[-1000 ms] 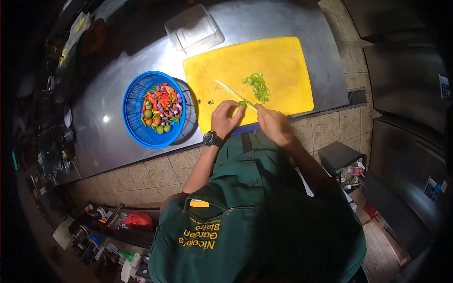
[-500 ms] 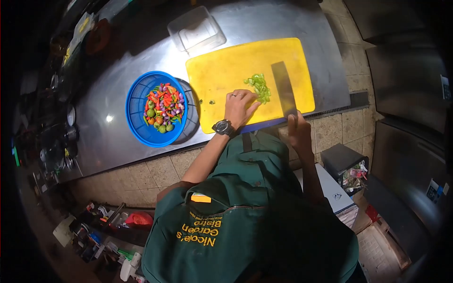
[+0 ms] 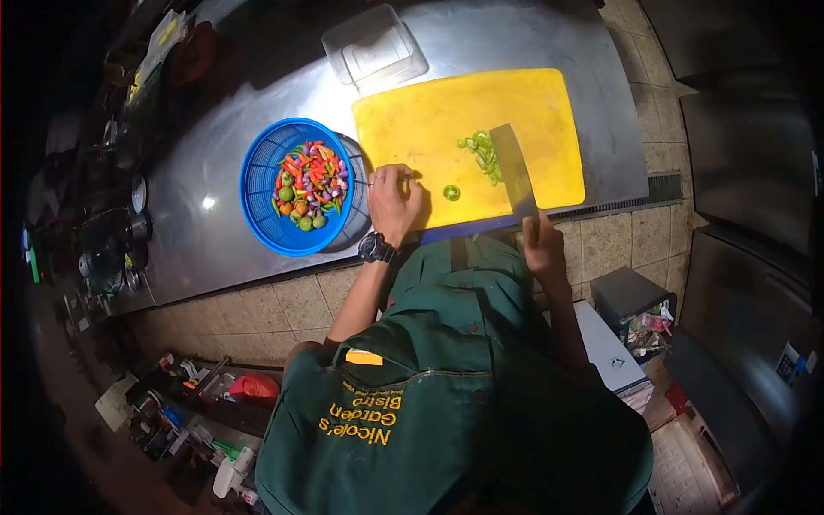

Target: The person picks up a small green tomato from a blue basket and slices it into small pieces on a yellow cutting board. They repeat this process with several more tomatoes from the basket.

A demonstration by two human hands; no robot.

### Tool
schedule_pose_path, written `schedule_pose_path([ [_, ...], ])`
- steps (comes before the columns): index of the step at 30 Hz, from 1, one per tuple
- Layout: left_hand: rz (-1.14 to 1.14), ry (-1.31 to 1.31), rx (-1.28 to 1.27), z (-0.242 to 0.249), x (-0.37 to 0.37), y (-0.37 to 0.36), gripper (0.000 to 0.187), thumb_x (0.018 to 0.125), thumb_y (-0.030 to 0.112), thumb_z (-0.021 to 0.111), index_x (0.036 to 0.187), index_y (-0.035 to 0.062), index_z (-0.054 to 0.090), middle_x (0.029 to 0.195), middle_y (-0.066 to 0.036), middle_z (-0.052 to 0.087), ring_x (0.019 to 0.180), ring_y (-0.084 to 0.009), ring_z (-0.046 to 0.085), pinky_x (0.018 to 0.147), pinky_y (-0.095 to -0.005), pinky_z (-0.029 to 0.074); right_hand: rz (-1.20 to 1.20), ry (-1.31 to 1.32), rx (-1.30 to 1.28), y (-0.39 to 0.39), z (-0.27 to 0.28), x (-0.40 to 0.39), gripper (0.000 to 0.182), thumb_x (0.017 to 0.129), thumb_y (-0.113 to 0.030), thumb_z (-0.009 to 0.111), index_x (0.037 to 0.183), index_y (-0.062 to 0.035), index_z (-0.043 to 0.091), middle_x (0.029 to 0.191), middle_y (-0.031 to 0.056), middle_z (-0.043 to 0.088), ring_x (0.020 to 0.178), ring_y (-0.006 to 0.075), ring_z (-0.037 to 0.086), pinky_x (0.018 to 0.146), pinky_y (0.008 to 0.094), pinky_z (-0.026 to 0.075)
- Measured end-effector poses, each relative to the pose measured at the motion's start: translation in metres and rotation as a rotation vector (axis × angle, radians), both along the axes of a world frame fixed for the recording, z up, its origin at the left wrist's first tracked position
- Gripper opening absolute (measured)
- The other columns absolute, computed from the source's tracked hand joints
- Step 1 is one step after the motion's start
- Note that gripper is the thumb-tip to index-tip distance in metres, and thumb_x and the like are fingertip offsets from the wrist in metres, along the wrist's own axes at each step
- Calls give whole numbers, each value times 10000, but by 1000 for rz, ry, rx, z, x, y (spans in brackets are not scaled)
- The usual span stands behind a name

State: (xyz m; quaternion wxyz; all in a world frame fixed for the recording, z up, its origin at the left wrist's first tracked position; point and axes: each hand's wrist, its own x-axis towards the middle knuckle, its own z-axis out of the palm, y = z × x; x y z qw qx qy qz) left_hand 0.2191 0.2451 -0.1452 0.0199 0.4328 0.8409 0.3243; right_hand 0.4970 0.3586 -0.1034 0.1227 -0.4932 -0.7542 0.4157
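Note:
My right hand [image 3: 544,245] is wrapped round the handle of a broad-bladed kitchen knife [image 3: 514,172]. Its blade lies over the right part of a yellow cutting board [image 3: 541,103], beside a small heap of sliced green vegetable [image 3: 482,156]. At the board's left edge is my left hand [image 3: 393,204], fingers curled downward; whatever they hold, if anything, is hidden. Between the hands sits a round, cut green piece, perhaps a green tomato [image 3: 451,193]. Left of my left hand, a blue plastic basket [image 3: 257,219] holds red and green chillies, small purple vegetables and green tomatoes [image 3: 319,221].
A clear plastic container [image 3: 365,51] stands behind the board on the steel table [image 3: 193,245]. Below the table edge is tiled flooring [image 3: 601,232]. To the right are a dark bin with rubbish [image 3: 648,322] and a white box [image 3: 609,356].
My left hand has moved left from beside the slices to the board's left edge, its fingers curling. The round green piece now shows on the board. The knife stays near the slices.

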Motion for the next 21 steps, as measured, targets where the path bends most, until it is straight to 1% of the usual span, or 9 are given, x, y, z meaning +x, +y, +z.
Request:
schedule_pose_path([
  [1, 4, 1, 0, 5, 3, -2, 165, 880, 204, 754, 958, 75, 686, 1006, -112, 687, 955, -306, 644, 823, -445, 491, 26, -37, -54, 2, 3, -4, 316, 1038, -229, 603, 1255, -1, 631, 829, 270, 697, 831, 469, 699, 707, 516, 553],
  [3, -177, -258, 32, 17, 15, -6, 237, 890, 216, 752, 1072, 75, 698, 1044, -121, 686, 967, -308, 650, 843, -419, 525, 54, -51, -45, -1, -4, -6, 307, 1035, -232, 599, 1246, -11, 635, 849, 271, 700, 844, 467, 699, 717, 519, 553],
  [4, -204, -359, -51, 21, 21, -5, 299, 906, 240, 752, 1151, 75, 705, 1054, -131, 689, 968, -309, 663, 853, -404, 541, 78, -66, -34, -2, -8, -6, 298, 1033, -234, 596, 1236, -21, 638, 868, 272, 704, 858, 465, 698, 728, 522, 554],
  [5, -200, -485, -97, 24, 28, -1, 331, 911, 266, 759, 1162, 57, 707, 1060, -152, 690, 957, -323, 675, 860, -408, 542, 80, -67, -34, -5, -13, -8, 298, 1033, -234, 596, 1236, -21, 638, 868, 272, 704, 858, 465, 698, 728, 522, 554],
  [8, -269, -489, -148, 7, 34, 4, 292, 931, 246, 743, 1148, 52, 715, 1073, -166, 686, 940, -314, 680, 829, -405, 550, 133, -10, 32, -10, -18, -15, 311, 1025, -234, 597, 1247, -21, 636, 893, 273, 707, 881, 464, 698, 749, 536, 553],
  [10, -244, -521, -103, 3, 35, 10, 242, 919, 175, 759, 1134, 70, 722, 986, -137, 680, 844, -281, 680, 750, -381, 550, 147, -30, 6, -11, -16, -18, 320, 1020, -231, 602, 1263, -26, 636, 901, 261, 713, 878, 462, 699, 760, 539, 554],
  [13, -245, -374, 16, -1, 35, 16, 136, 922, 141, 739, 1038, 72, 728, 985, -127, 684, 858, -292, 692, 742, -397, 561, 106, -16, -15, -13, -17, -17, 314, 1016, -223, 608, 1261, -30, 634, 893, 248, 717, 861, 461, 700, 763, 544, 553],
  [16, -308, -250, 40, 0, 33, 17, 102, 916, 135, 736, 999, 78, 717, 985, -120, 686, 865, -305, 697, 756, -412, 567, 99, -50, -37, -12, -11, -16, 303, 1016, -228, 603, 1251, -40, 634, 894, 235, 721, 850, 459, 700, 761, 546, 554],
  [21, -379, -315, -33, -2, 32, 6, 153, 912, 170, 728, 1030, 74, 708, 1024, -112, 699, 907, -331, 690, 780, -417, 566, 147, -25, 60, -15, -21, -7, 303, 1010, -218, 605, 1252, -37, 620, 861, 239, 714, 815, 463, 695, 722, 547, 552],
])
